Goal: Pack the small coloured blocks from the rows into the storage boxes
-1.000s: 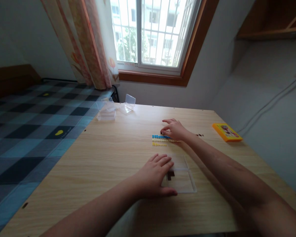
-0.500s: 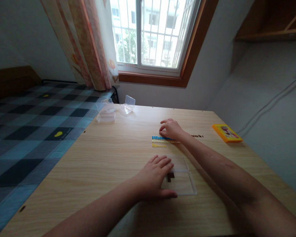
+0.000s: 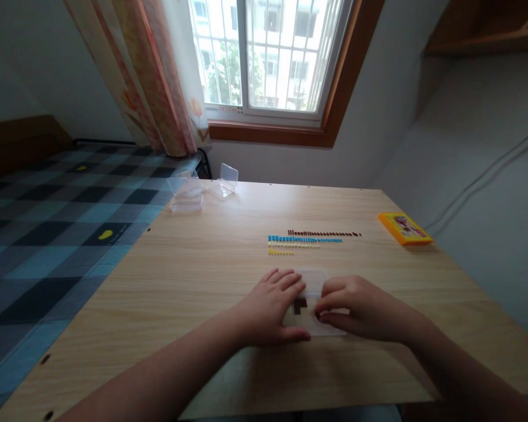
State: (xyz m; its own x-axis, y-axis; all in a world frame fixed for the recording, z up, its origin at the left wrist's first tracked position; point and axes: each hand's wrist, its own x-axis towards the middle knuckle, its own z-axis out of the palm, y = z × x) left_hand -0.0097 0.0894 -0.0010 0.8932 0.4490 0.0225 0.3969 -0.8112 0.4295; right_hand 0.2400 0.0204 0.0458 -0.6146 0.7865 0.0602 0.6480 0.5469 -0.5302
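Wooden table (image 3: 202,264) | right hand (image 3: 361,310) back from bead rows (image 3: 305,239) to clear tray (image 3: 312,280), pinched | left hand (image 3: 268,310) flat, spread

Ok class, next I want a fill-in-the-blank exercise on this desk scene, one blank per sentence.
The left hand and the right hand rest at a clear tray on a ___ table.
Beyond the tray, the farthest row of pieces is ___.
The shortest row, nearest the tray, is ___.
The flat box lies to the person's ___.
Missing words: wooden; brown; yellow; right.
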